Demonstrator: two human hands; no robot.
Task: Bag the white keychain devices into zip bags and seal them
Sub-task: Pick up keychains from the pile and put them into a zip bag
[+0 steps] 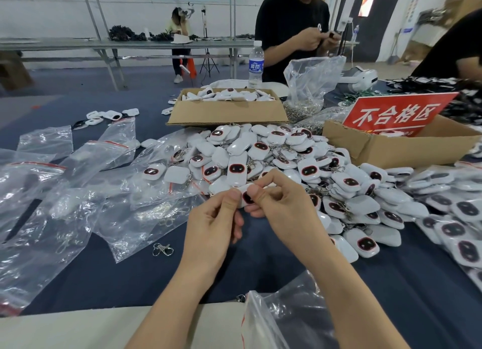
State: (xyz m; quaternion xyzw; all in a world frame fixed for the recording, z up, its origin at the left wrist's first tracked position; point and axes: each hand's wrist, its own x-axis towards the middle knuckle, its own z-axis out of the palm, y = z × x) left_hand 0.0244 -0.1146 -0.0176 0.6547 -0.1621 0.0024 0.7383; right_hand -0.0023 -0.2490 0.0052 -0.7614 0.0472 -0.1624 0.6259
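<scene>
Both hands meet over the blue table in front of a big pile of white keychain devices (pixel 281 160). One white device (pixel 246 196) with a dark oval face sits between them. My left hand (pixel 216 223) pinches its left end with thumb and fingers. My right hand (pixel 281 205) pinches its right side, thumb on the dark face. Empty clear zip bags with red seal strips (pixel 86 166) lie spread to the left. Another clear bag (pixel 284 320) lies at the near edge under my right forearm. Bagged devices (pixel 451 218) are heaped at the right.
A cardboard box of devices (pixel 227 111) stands behind the pile, a second box with a red sign (pixel 399 139) at right. A loose metal clasp (pixel 163 249) lies left of my left wrist. A water bottle (pixel 255 64), a bag of clasps (pixel 307 87) and a person in black stand beyond.
</scene>
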